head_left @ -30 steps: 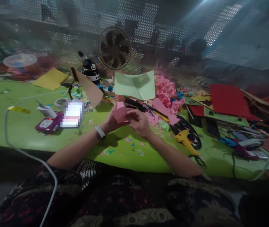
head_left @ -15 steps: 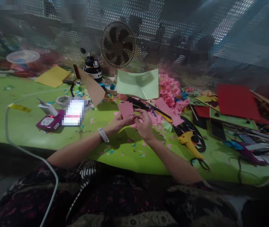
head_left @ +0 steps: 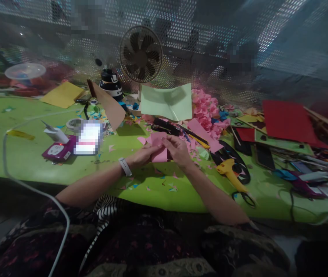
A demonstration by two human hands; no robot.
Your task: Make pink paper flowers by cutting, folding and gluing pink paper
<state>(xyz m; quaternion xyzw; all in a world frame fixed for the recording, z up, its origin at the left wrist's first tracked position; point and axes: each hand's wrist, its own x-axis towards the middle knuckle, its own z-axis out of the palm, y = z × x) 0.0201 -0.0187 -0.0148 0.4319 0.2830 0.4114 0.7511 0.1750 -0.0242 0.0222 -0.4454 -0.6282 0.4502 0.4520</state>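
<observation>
A small pink paper piece lies low over the green table, pinched between both hands. My left hand, with a white watch band on its wrist, grips the paper's lower left edge with closed fingers. My right hand presses on the paper's right side, fingers curled over it. Pink paper scraps lie scattered just beyond the hands.
A yellow glue gun and black scissors lie to the right. A pale green sheet, a pile of pink paper flowers, a fan, red sheets and a white cable surround the work spot.
The pink paper was held up in front of me; both hands have brought it down to the table surface and now press on it.
</observation>
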